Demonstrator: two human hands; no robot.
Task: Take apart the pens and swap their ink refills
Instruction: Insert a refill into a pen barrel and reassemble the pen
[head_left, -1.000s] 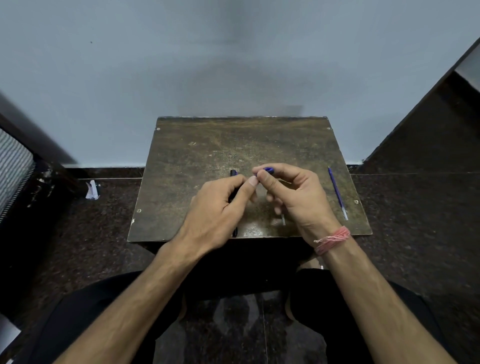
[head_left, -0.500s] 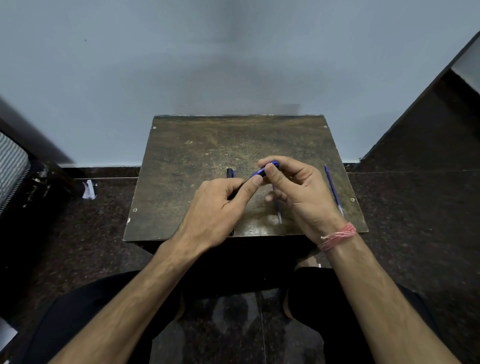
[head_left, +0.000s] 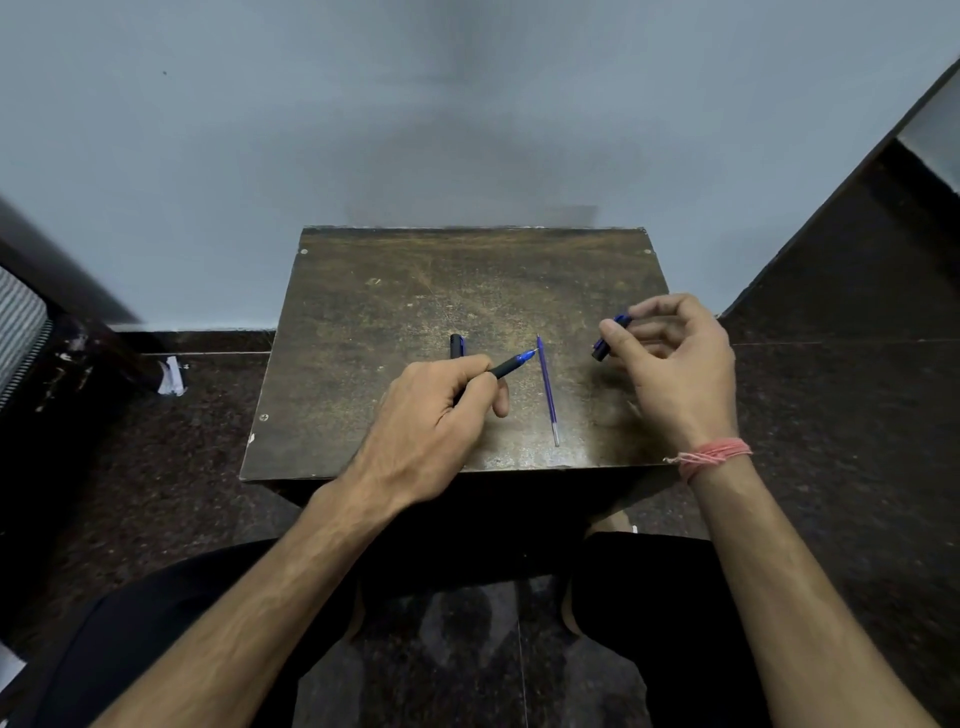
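On a small worn brown table (head_left: 467, 270), my left hand (head_left: 431, 415) grips a pen (head_left: 511, 364) with a black grip and a blue tip, the tip pointing up and right. My right hand (head_left: 680, 364) is off to the right above the table's edge, pinching a blue pen cap (head_left: 609, 340). A loose purple-blue ink refill (head_left: 546, 389) lies on the table between my hands. The black end of a second pen (head_left: 456, 346) sticks out behind my left hand; the rest of it is hidden.
The table stands against a pale wall. Dark speckled floor surrounds it, with a white scrap (head_left: 171, 376) on the floor to the left. A dark slanted panel (head_left: 857, 234) rises at the right. My knees sit below the table's near edge.
My hands were together over the table's middle. They have pulled apart: the right hand went right with the blue cap, and the left keeps the uncapped pen.
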